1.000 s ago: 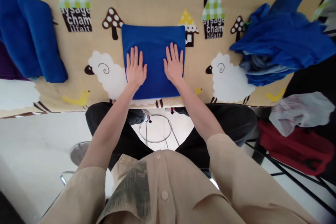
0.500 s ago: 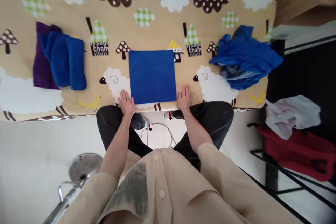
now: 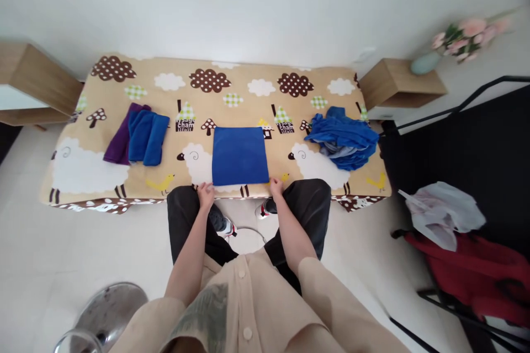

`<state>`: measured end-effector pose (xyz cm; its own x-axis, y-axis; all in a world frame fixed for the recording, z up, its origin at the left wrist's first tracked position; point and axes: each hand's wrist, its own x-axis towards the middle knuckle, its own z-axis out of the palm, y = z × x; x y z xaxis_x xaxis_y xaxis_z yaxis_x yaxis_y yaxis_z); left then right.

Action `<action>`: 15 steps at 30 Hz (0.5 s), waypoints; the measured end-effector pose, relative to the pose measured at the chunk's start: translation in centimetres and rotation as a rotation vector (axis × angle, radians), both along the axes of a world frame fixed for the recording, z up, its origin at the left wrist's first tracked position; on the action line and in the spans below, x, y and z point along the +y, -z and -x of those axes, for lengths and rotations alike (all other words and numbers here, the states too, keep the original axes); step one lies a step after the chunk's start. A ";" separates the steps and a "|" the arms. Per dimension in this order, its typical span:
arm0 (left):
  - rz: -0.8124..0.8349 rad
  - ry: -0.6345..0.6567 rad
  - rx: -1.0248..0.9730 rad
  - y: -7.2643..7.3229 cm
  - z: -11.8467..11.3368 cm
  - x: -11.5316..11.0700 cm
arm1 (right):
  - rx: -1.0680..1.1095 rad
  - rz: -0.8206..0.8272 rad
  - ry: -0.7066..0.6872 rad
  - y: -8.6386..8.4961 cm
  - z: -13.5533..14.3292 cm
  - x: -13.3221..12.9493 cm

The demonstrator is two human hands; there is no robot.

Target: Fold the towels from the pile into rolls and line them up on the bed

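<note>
A blue towel (image 3: 240,155) lies flat in a near-square on the patterned bed cover (image 3: 244,100), close to the front edge. My left hand (image 3: 206,196) is at its near left corner, fingers closed on the cloth's edge. At the near right corner, my right hand (image 3: 276,187) pinches the edge between thumb and fingers. To the left rest a folded blue towel (image 3: 148,138) and a purple towel (image 3: 118,140), the blue one partly covering the purple. A crumpled pile of blue cloths (image 3: 343,138) sits to the right, with some greyish-blue cloth showing.
Wooden cabinets stand at both ends, one at left (image 3: 41,77) and one at right (image 3: 397,80) bearing a vase of flowers (image 3: 426,62). A plastic bag (image 3: 443,212) and a red bag (image 3: 476,276) are at right. A round metal stool base (image 3: 110,309) is at lower left.
The view has tilted up, showing the wall and both cabinets. My hands have gone from lying flat beside the blue towel to closing at its near corners.
</note>
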<state>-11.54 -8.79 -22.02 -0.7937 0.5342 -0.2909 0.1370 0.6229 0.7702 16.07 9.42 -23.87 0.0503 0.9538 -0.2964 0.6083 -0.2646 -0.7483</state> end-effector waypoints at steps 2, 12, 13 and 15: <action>-0.014 0.017 -0.025 -0.2 -0.4 -0.1 | 0.006 0.050 0.048 -0.1 0.2 -0.9; -0.053 0.079 -0.160 -0.5 -1.2 -0.3 | 0.087 0.138 0.077 -0.4 1.2 -2.1; -0.052 0.077 -0.168 -0.4 -1.2 -0.2 | 0.082 0.141 0.080 -0.2 1.1 -1.9; -0.046 0.067 -0.182 -0.1 -1.0 -0.1 | 0.071 0.147 0.085 0.2 0.9 -1.6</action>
<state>-10.52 -8.86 -21.95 -0.6925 0.6000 -0.4007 0.0328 0.5810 0.8133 15.15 7.82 -24.11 0.1024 0.8931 -0.4381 0.5260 -0.4224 -0.7381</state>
